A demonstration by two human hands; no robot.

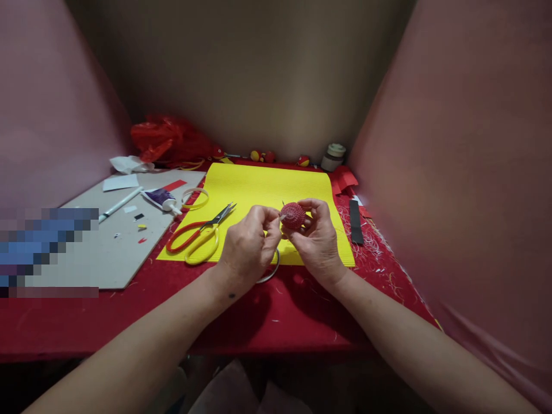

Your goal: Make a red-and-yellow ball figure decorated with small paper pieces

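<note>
My right hand (318, 238) holds a small red dome with a ribbed, coiled-looking surface (294, 215), its fingers curled around the right side and thumb below. My left hand (253, 238) is closed in a pinch at the dome's left edge. A small pale tip shows between its fingertips and the dome; what it belongs to is hidden. Both hands are above a yellow corrugated sheet (267, 184). Left of them, scissors with one red and one yellow handle (202, 233) lie with blades slightly apart. A thin ring (272, 273) is partly covered by my left hand.
A grey board (103, 261) at left carries a glue tube (160, 199), a white pen-like stick (121, 205) and paper scraps. A yellow ring (195, 198) lies nearby. Behind are a red plastic bag (168, 138) and a lidded jar (333, 157). A black strip (356, 222) lies right.
</note>
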